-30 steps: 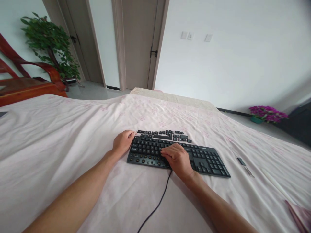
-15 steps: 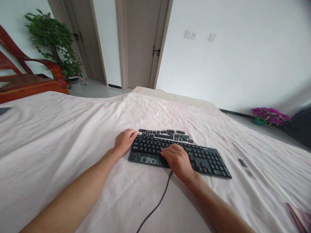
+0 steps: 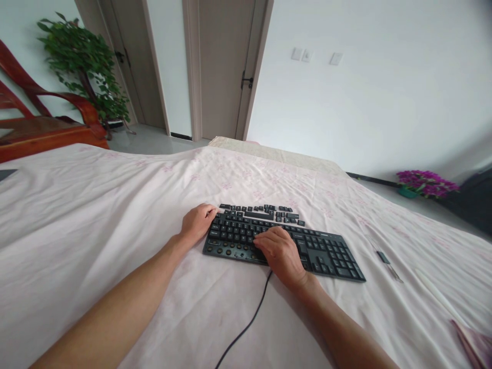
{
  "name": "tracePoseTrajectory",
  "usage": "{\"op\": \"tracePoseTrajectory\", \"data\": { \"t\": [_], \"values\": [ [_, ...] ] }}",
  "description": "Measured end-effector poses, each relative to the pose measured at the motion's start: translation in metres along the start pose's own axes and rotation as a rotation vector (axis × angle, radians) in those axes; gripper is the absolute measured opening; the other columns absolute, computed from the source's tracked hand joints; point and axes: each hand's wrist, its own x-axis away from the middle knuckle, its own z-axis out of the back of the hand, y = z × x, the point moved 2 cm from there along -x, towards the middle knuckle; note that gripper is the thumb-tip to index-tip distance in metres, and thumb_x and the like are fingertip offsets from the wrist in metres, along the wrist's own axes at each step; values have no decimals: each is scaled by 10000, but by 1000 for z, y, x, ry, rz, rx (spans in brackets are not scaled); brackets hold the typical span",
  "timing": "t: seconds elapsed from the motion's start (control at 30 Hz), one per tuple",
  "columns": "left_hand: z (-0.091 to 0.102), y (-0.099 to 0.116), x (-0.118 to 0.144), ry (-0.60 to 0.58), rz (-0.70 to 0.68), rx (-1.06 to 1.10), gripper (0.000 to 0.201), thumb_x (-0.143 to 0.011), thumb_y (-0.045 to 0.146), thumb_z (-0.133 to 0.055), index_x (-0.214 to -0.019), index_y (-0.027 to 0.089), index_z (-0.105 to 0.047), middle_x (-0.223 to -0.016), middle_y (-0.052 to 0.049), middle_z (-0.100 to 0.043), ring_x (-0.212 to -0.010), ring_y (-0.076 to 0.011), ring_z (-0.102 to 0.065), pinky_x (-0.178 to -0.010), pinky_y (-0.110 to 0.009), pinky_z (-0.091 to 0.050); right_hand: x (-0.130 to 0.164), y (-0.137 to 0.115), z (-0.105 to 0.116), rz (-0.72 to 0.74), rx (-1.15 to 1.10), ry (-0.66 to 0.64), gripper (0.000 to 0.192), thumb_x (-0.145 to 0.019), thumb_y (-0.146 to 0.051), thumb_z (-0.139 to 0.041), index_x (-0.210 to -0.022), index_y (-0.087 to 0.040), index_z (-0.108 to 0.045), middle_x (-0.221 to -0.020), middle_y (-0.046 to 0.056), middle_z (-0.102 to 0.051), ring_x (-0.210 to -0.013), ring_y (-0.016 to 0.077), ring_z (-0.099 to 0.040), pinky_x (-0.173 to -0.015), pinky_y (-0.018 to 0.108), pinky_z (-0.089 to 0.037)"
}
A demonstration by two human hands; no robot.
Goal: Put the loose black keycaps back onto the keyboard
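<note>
A black computer keyboard [image 3: 317, 255] lies on the pink-white cloth, its front-left row stripped of keycaps so the round key seats [image 3: 228, 252] show. My left hand [image 3: 199, 221] is closed at the keyboard's far left corner, fingers bent against its edge. Over the keyboard's middle rests my right hand [image 3: 280, 251], fingers curled together with the tips down on the keys beside the bare row. Whatever those fingertips may pinch is hidden. Behind the keyboard, several loose keycaps [image 3: 233, 208] lie in rows around a long space bar [image 3: 259, 216].
A black cable [image 3: 246, 325] runs from the keyboard toward me. To the right lies a small tool with a black grip and wire prongs [image 3: 383, 257]. The cloth [image 3: 115, 215] is wrinkled. Beyond it stand a wooden chair [image 3: 49, 136], a leafy plant [image 3: 82, 61] and purple flowers [image 3: 426, 183].
Both hands and the keyboard stay practically where they were. Only a very slight shift of the whole view shows.
</note>
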Motion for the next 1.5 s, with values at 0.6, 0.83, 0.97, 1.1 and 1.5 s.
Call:
{"op": "tracePoseTrajectory", "data": {
  "t": [0.6, 0.83, 0.97, 1.1, 1.5],
  "values": [
    [3, 3, 2, -4, 6, 3, 326, -942, 395, -438, -955, 291, -747, -1103, 14, -734, -957, -177, -657, -777, -252, -447, 2, -4, 1, -13, 36, -31, 195, -952, -203, -572, -928, -236, -762, -928, 46, -722, -893, 206, -565, -816, 355, -482],
    [4, 4, 1, -8, 4, -8, 326, -941, 391, -436, -935, 280, -742, -1075, 4, -735, -936, -176, -656, -772, -252, -444, 1, -7, 5, -27, 27, -89, 338, -862, -16, -523, -1004, -215, -757, -999, 61, -714, -960, 236, -526, -835, 389, -456],
    [4, 4, 1, -9, 5, -12, 331, -943, 394, -433, -942, 276, -742, -1090, 2, -734, -938, -174, -654, -766, -250, -441, 4, -10, 5, -51, 58, -111, 412, -810, 38, -525, -982, -244, -772, -998, 53, -709, -993, 244, -517, -823, 395, -435],
    [4, 5, 2, -7, 7, -9, 328, -942, 394, -434, -939, 281, -741, -1088, 6, -736, -953, -177, -657, -777, -254, -442, 3, -9, 8, -77, 66, -124, 445, -788, 42, -533, -974, -276, -782, -1003, 55, -703, -997, 247, -527, -806, 399, -433],
    [2, -1, 0, 17, 52, 129, 328, -935, 402, -431, -967, 292, -739, -1107, 8, -743, -1010, -185, -659, -822, -251, -453, -39, 111, 29, -462, 57, -25, 253, -848, -194, -572, -955, -255, -793, -956, 43, -751, -966, 219, -648, -903, 359, -469]
  ]
}}
